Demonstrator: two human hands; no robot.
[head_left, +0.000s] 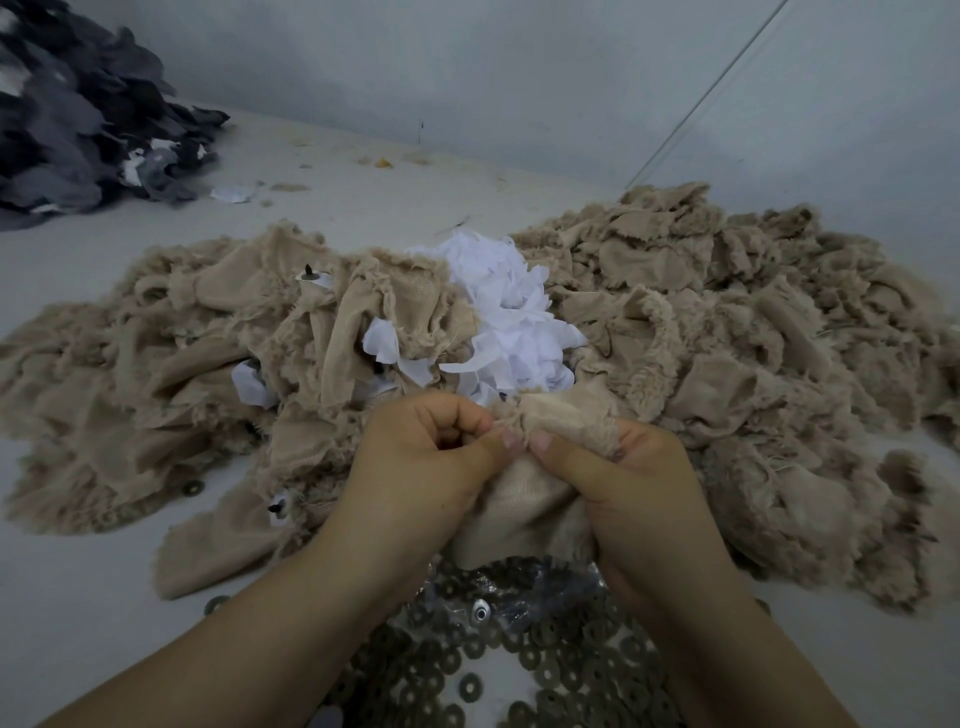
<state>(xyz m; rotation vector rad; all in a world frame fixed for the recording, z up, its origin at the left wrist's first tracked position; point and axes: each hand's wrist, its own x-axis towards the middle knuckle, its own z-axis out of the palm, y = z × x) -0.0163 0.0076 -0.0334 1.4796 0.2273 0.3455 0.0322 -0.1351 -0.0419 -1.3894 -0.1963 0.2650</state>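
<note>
A beige furry fabric piece (524, 499) is held up in front of me by both hands. My left hand (426, 462) pinches its frayed top edge between thumb and curled fingers. My right hand (623, 483) grips the same piece from the right, with its thumb pressed on the edge next to the left thumb. Below the hands lies a heap of several dark metal washers (519, 665) with a clear plastic bag (498, 603) of small dark parts on top. What sits between the fingertips is hidden by the fur.
A wide pile of beige fabric pieces (727, 322) covers the grey surface (93, 597) from left to right. White paper scraps (509, 322) lie in its middle. A dark grey fabric heap (78, 114) sits at the far left against the wall (519, 62).
</note>
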